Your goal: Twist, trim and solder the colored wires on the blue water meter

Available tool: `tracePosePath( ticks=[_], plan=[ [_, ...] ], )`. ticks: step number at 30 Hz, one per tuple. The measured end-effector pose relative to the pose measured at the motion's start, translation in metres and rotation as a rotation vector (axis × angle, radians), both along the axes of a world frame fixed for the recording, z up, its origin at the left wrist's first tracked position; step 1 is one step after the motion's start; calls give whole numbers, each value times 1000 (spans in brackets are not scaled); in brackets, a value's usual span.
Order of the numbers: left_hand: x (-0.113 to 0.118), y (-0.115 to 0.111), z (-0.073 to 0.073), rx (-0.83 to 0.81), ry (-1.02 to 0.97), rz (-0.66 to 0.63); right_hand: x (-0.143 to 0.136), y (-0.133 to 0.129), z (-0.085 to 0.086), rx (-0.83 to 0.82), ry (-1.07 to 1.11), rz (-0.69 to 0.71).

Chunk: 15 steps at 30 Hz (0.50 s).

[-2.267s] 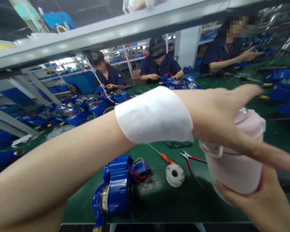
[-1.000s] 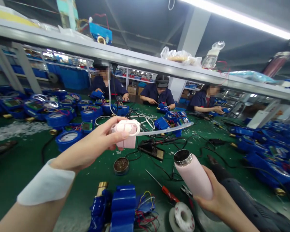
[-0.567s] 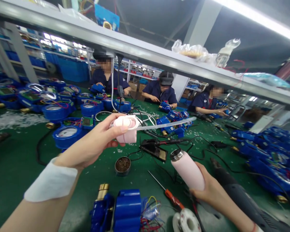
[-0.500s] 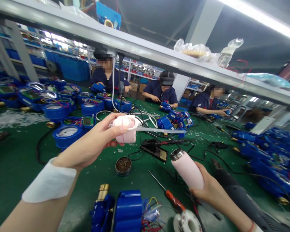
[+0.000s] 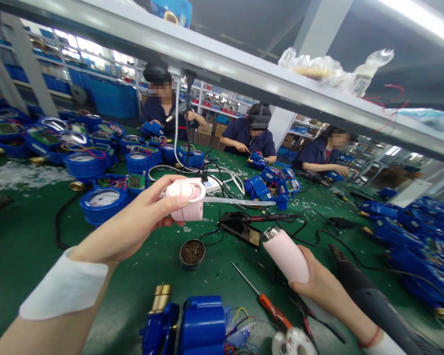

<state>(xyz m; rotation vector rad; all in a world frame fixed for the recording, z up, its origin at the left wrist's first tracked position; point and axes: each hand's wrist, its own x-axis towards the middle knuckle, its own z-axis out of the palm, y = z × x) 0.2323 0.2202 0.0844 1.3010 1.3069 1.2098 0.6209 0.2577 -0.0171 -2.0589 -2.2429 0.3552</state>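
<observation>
My left hand (image 5: 133,224) holds up a pink bottle lid (image 5: 187,199) with a clear straw (image 5: 240,201) sticking out to the right. A white patch (image 5: 64,288) covers that wrist. My right hand (image 5: 318,291) grips a pink bottle (image 5: 286,254) with its steel mouth open, tilted up and to the left. Lid and bottle are apart, above the green bench (image 5: 25,241). A blue water meter (image 5: 198,325) with loose wires lies at the near edge below my hands.
On the bench lie an orange-handled screwdriver (image 5: 270,308), a solder spool (image 5: 294,342), a round tin (image 5: 192,252), a soldering-iron stand (image 5: 242,229), a grey heat gun (image 5: 373,301) and several blue meters (image 5: 99,199). Three people work across the bench. A shelf (image 5: 244,74) runs overhead.
My left hand unscrewed the lid from the bottle and lifted it away to the left. Since then both hands have stayed nearly still; the view has tilted slightly down.
</observation>
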Motion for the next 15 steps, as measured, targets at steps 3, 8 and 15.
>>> tracePosePath(
  ticks=[3, 8, 15],
  plan=[
    [-2, 1, -3, -6, 6, 6, 1, 2, -2, -11, -12, -5],
    [-3, 1, -4, 10, 7, 15, 0, 5, -5, -14, -41, -17],
    [-4, -1, -4, -5, 8, 23, -1, 7, -3, -16, -64, -25]
  ],
)
